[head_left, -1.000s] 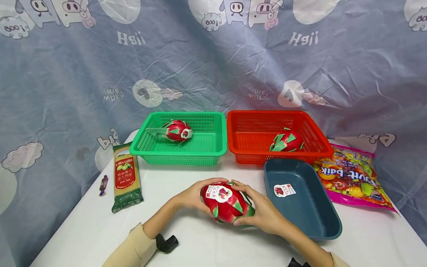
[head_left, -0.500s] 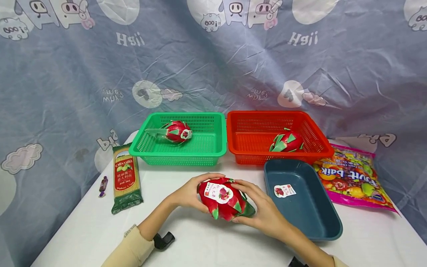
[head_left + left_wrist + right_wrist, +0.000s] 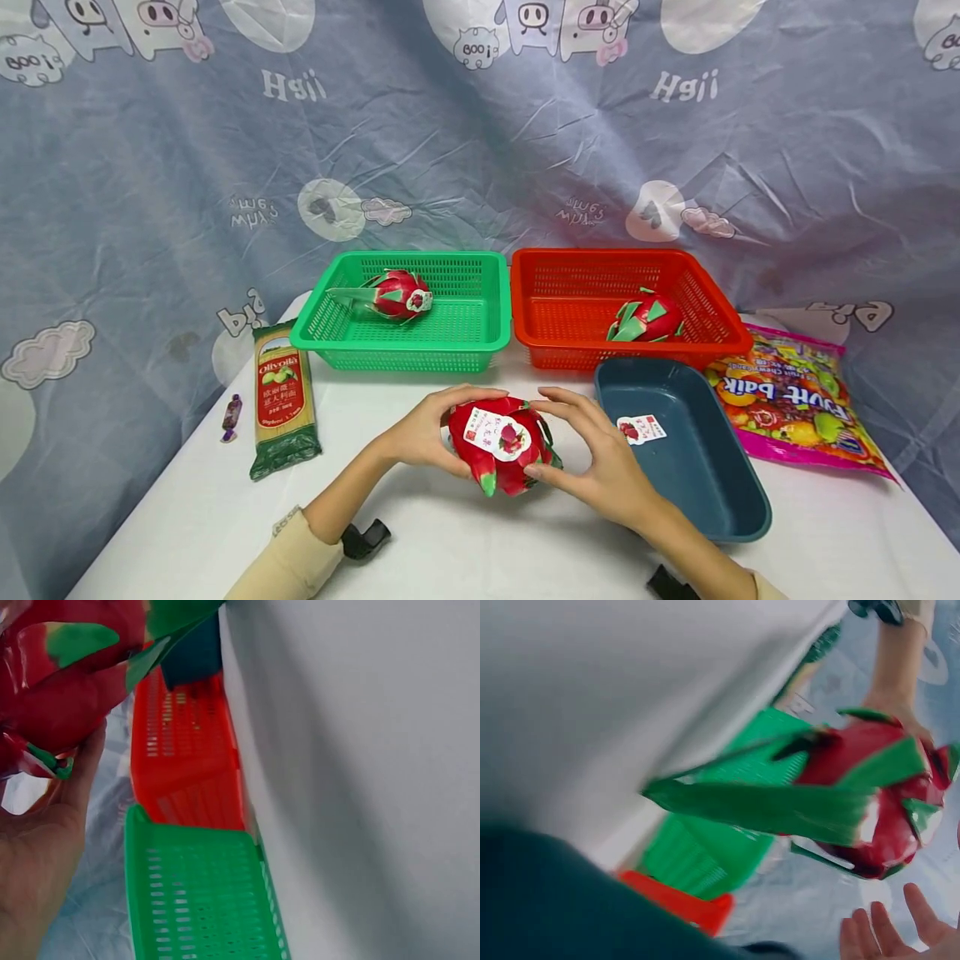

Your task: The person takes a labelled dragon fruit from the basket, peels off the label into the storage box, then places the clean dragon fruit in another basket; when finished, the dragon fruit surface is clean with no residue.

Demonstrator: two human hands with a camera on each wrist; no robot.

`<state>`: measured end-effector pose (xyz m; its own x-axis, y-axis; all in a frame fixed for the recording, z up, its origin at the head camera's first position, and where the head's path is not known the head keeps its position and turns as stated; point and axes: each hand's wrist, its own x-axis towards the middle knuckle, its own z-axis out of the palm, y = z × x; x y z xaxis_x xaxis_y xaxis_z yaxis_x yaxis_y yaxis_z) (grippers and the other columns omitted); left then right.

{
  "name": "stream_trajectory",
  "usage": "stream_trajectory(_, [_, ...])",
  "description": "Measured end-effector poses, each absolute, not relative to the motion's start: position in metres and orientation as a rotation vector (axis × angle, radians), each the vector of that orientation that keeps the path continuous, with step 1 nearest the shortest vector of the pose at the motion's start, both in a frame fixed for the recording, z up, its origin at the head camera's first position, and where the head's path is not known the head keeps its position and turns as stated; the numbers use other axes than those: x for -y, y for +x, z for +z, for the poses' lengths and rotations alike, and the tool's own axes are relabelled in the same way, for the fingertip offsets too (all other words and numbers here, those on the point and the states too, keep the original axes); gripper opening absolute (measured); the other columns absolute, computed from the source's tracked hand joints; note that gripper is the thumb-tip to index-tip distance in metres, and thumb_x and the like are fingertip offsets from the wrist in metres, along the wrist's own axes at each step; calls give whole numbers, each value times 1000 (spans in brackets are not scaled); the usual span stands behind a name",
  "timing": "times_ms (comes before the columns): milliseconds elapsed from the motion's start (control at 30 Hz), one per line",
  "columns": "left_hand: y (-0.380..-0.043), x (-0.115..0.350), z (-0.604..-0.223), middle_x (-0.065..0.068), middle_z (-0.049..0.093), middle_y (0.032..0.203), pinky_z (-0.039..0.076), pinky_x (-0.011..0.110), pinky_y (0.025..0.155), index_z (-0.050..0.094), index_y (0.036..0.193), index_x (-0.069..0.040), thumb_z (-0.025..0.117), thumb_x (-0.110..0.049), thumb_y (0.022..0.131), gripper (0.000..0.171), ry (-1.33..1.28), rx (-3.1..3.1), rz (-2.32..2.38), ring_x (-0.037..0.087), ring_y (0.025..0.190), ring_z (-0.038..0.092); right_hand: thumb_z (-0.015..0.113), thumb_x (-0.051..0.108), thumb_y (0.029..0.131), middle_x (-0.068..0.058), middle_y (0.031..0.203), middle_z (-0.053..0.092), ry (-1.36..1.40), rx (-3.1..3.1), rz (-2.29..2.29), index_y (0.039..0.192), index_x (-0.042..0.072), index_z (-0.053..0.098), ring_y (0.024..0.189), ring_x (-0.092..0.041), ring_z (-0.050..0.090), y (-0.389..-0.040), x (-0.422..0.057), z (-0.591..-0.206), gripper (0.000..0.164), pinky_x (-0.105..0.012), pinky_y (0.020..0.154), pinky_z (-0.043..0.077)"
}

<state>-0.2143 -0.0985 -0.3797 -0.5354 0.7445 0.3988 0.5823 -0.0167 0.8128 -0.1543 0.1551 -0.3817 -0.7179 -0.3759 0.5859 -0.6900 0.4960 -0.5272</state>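
Note:
A red dragon fruit with green scales and a white label sits above the table in the head view. My left hand grips its left end, thumb in front and fingers behind. My right hand is spread at the other end, its thumb tip overlapping the fruit in this view. From the right wrist, the fingers of the right hand look extended and apart from the fruit, whose long green leaf points away from the left hand. The left wrist view has the fruit over the palm.
Behind stand a green basket and a red basket, each containing another dragon fruit. A dark blue tray with a fruit label inside is at right, beside a candy bag. A pasta packet and a wrapped candy lie left.
The dragon fruit has risen slightly and turned, its leafy end now less in sight. My right fingers have come off it and spread, while the left hand keeps holding.

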Motion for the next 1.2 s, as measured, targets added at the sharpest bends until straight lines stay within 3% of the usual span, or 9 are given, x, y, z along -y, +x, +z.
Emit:
stream_trajectory(200, [-205, 94, -372, 3, 52, 117, 51, 33, 81, 49, 131, -6, 83, -6, 61, 78, 1470, -2160, 1532, 18, 109, 48, 85, 9, 62, -5, 105, 56, 983, 2149, 1193, 112, 7, 64, 100, -19, 48, -159, -142, -363, 55, -30, 80, 44])
stream_trajectory(400, [-200, 90, -367, 2, 52, 114, 50, 31, 81, 51, 129, -6, 84, -8, 60, 77, 1543, -2202, 1487, 16, 106, 48, 79, 17, 74, 3, 92, 53, 1139, 2181, 1273, 113, 13, 67, 91, -11, 47, -158, -130, -360, 41, -22, 63, 48])
stream_trajectory(600, [-198, 87, -363, 2, 52, 113, 51, 30, 79, 50, 130, -6, 83, -7, 60, 77, 1550, -2196, 1490, 15, 107, 48, 75, 22, 78, 8, 77, 45, 1076, 2209, 1228, 110, 17, 69, 72, -5, 43, -156, -125, -361, 33, -16, 49, 39])
stream_trajectory(1000, [-194, 86, -362, 1, 51, 109, 52, 29, 76, 51, 130, -8, 82, -7, 61, 75, 1527, -2269, 1509, 16, 105, 48, 77, 18, 76, 5, 78, 44, 995, 2178, 1067, 111, 11, 69, 72, -4, 43, -152, -117, -367, 37, -9, 49, 38])
stream_trajectory(1200, [-197, 88, -367, 3, 51, 109, 52, 29, 74, 53, 127, -6, 83, -6, 59, 74, 1474, -2372, 1555, 16, 102, 49, 77, 17, 76, 4, 78, 45, 926, 2151, 1099, 111, 10, 69, 71, -7, 43, -155, -116, -370, 37, -13, 54, 38])
